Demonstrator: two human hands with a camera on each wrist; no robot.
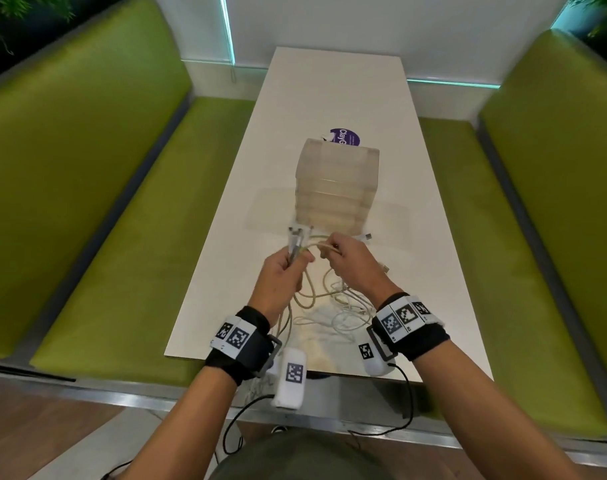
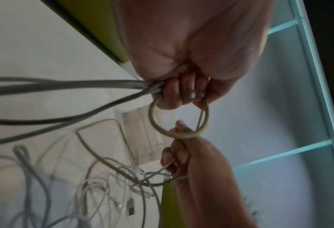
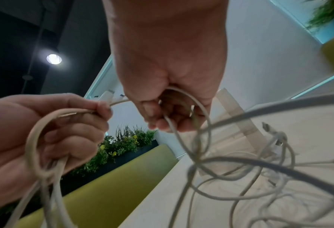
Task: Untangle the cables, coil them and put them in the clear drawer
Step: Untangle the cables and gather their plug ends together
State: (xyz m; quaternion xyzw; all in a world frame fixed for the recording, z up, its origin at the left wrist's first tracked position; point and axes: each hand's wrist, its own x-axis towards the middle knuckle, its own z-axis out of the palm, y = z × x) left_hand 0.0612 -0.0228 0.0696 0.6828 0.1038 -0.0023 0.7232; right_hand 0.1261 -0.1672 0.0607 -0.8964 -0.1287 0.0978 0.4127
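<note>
Both hands are raised over the white table (image 1: 329, 98), just in front of the clear drawer unit (image 1: 336, 181). The left hand (image 1: 281, 275) is fisted around a bundle of beige cable strands (image 2: 64, 88) — the right hand (image 1: 350, 261) pinches a loop of the same cable (image 2: 181, 135) between thumb and curled fingers. The tangle of white cables (image 1: 340, 313) lies on the table below.

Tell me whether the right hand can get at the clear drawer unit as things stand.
Probably not yet: the right hand grips a cable loop shared with the left hand. The drawer unit stands just beyond, unobstructed.
</note>
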